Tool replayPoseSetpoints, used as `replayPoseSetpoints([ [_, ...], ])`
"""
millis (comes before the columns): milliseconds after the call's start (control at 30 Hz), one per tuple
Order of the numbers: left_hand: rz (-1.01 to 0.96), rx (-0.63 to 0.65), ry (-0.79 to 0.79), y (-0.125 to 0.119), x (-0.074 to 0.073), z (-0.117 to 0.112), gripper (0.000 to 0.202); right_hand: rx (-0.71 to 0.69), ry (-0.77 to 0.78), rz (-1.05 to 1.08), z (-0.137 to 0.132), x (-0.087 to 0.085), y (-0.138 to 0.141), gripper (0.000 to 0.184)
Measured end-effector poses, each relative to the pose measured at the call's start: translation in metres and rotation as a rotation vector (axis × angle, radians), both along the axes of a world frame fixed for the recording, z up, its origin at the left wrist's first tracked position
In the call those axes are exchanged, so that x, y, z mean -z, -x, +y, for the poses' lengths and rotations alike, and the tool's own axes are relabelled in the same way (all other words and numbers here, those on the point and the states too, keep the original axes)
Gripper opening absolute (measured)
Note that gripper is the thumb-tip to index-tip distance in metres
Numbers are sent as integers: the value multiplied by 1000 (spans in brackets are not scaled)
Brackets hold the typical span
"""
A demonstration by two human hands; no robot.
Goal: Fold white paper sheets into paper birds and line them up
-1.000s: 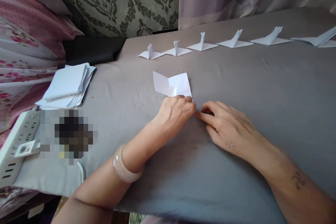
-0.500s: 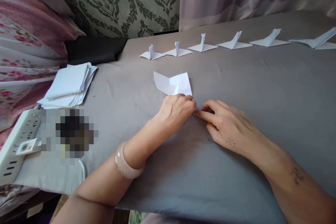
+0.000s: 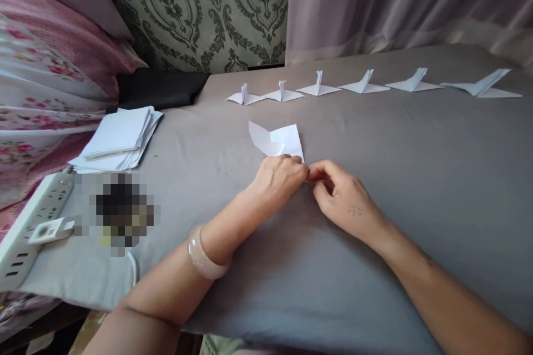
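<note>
A white sheet of paper (image 3: 286, 137), partly folded, lies on the grey cloth in front of me, with its far flaps raised. My left hand (image 3: 283, 175) is closed over its near part and hides the lower folds. Against the left fingertips, my right hand (image 3: 339, 191) is closed in a pinch at the paper's near right edge; only a sliver of paper shows between the two hands. Beyond them stands a row of several folded white paper pieces, among them an upright-necked one (image 3: 318, 86) and a larger one (image 3: 483, 87) at the right end.
A stack of white paper sheets (image 3: 119, 133) lies to the left, by a folded black cloth (image 3: 160, 87). Nearer me are a white power strip (image 3: 35, 222) with a plug in it and a blurred-out item (image 3: 125, 211). Curtains and patterned wallpaper border the grey surface (image 3: 375, 133).
My right hand has drawn in to the left hand, its fingers curling from a pointing press into a pinch at the paper's edge. The view has tilted up slightly.
</note>
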State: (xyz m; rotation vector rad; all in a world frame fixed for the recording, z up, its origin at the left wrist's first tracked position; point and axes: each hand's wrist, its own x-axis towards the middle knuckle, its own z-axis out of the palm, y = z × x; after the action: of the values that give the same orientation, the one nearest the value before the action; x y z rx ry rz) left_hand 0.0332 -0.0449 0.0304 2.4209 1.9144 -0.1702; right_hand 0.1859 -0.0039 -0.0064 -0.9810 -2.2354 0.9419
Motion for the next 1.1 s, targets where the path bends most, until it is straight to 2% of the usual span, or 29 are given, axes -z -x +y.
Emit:
replayPoseSetpoints([
  [100,9,-4,-22,0,4,0,18,-16,28,-30,2,7,6,20],
  [200,17,17,-23,2,2,-1,18,-60,-41,-62,3,10,6,23],
  [367,41,-27,-58,17,-23,-15,19,-120,-139,-119,-3,10,4,29],
  [500,-56,-41,-145,43,-36,-23,22,-153,-186,-137,-9,11,4,37],
  [567,-171,-20,-173,58,-35,-22,19,-163,-227,-141,-11,12,4,38],
  [633,-320,-1,-120,71,-31,-19,15,-160,-275,-156,-12,12,4,39],
  [833,-723,-103,59,89,-20,-9,33,-134,-369,-222,-14,11,6,39],
  [933,-815,-96,101,93,-18,-6,33,-146,-402,-240,-14,11,7,40],
  [1100,-828,-43,116,97,-17,-3,26,-159,-420,-251,-15,11,8,41],
])
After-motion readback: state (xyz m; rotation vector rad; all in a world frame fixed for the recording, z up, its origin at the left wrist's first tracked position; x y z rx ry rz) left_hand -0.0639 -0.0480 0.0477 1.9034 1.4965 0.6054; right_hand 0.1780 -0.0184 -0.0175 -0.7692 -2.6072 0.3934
